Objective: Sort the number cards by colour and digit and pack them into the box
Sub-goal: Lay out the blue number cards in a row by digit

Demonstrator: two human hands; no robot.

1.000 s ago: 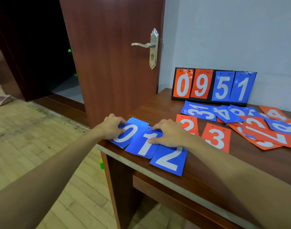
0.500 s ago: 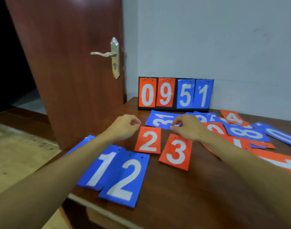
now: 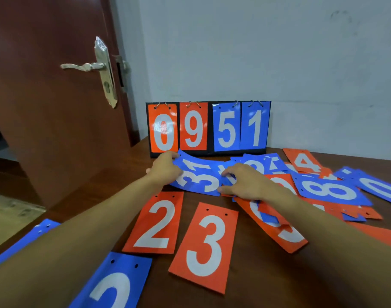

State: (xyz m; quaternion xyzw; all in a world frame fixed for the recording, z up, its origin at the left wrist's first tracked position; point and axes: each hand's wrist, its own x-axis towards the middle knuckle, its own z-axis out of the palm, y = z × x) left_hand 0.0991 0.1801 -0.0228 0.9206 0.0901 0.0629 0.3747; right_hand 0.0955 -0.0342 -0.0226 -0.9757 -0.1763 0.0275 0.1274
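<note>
- Door [image 3: 57, 130]: glossy dark-red wood with a metal lever handle [image 3: 83, 66], standing beyond the tabletop's [image 3: 114, 174] left edge.
- Blue 2 [image 3: 110, 285]: a flat, glossy card with two punched holes, at the near edge. Another blue card [image 3: 34, 234] lies at the left edge, partly under the left forearm.
- Left hand [image 3: 165, 168]: arm stretched forward, fingers curled round the left end of the blue 3 [image 3: 203, 181], which bows upward near the far edge.
- Orange 2 [image 3: 155, 221] and orange 3 [image 3: 204, 245]: flat rectangles side by side, mid-tabletop.
- Scoreboard [image 3: 209, 127]: upright at the far edge, its ring-hung cards reading 0951.
- Right hand [image 3: 245, 181]: palm down on the loose pile, fingertips on blue cards. Whether it pinches or only presses I cannot tell.
- Blue 8 [image 3: 330, 190] and orange 4 [image 3: 305, 162]: overlapped with other cards towards the right edge.
</note>
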